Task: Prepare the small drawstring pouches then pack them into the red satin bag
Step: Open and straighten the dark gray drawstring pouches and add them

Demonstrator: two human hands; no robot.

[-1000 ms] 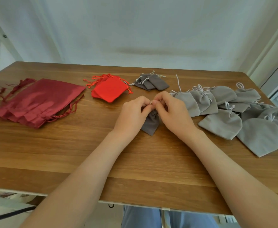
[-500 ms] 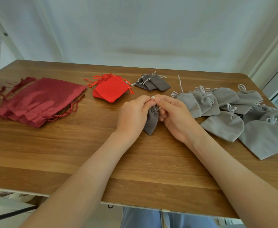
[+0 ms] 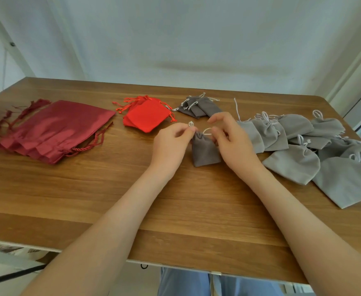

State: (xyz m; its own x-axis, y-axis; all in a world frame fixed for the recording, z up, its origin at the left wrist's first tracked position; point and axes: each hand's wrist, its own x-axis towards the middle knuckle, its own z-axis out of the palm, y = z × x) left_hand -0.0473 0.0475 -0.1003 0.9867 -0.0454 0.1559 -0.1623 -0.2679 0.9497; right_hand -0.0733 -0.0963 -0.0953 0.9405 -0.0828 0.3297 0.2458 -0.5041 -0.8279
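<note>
Your left hand [image 3: 171, 144] and right hand [image 3: 234, 143] meet over the middle of the tabletop [image 3: 89, 199], with a small dark grey pouch [image 3: 205, 151] between them, its lower edge on the wood. The fingers [image 3: 183, 130] of your left hand are curled in a pinch on a pale loop of the drawstring [image 3: 191, 124] just above the pouch's left corner. Your right thumb and fingers pinch the cord on the other side of the neck, with the index finger lifted clear. The pouch's mouth is gathered tight between the two pinches, so you cannot tell whether anything is inside. At the far left lies the pile of red satin bags [image 3: 53, 129], flat and overlapping, with tasselled cords trailing from both ends; their mouths do not show any contents. Just beyond your left hand is a stack of bright red pouches [image 3: 146, 116], lying flat with cords fanned to the left. Beside them, behind your hands, sits a short stack of dark grey pouches [image 3: 198, 105]. Right of your right hand, a spread of larger light grey pouches [image 3: 292, 163] overlaps across to the tabletop's right edge, each with its neck drawn in by a white cord.
</note>
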